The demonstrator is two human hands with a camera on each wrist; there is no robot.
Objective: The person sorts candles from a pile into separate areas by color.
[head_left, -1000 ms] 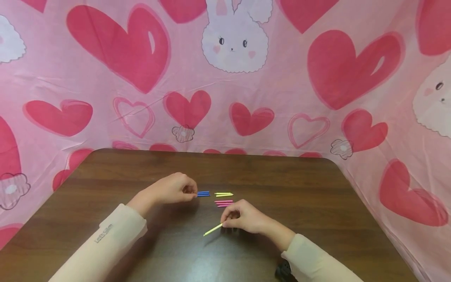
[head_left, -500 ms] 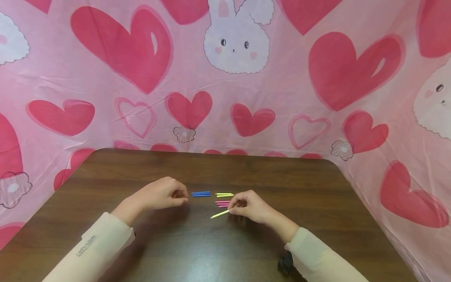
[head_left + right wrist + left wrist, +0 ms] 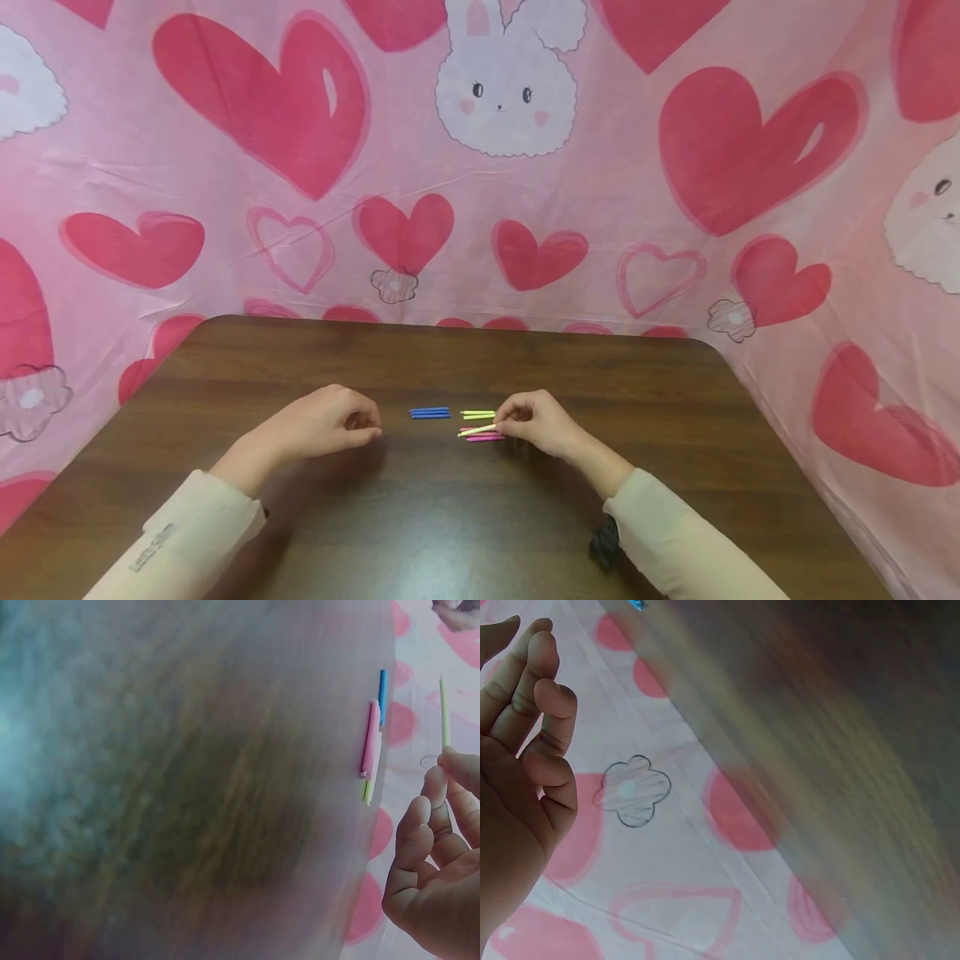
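Note:
My right hand (image 3: 546,425) pinches one end of a thin yellow candle (image 3: 444,712) between thumb and fingertips. In the head view the candle overlaps a row of pink candles (image 3: 486,438). Just behind these, a pair of yellow candles (image 3: 476,414) lies side by side, their right ends at the right fingertips. Blue candles (image 3: 429,413) form a neat bundle to the left. My left hand (image 3: 326,427) is farther left, apart from the blue bundle, its fingers loosely curled around nothing. The left wrist view also shows these fingers (image 3: 555,712) holding nothing.
All the candles lie on a dark brown wooden table (image 3: 420,533) with rounded far corners. A pink cloth (image 3: 465,183) printed with hearts and rabbits hangs behind and beside it. Some small black thing (image 3: 604,543) shows under the right sleeve.
My right hand has carried the yellow candle away from me, from in front of the pink row to over it. My left hand has drawn back leftward from the blue candles, leaving them fully visible.

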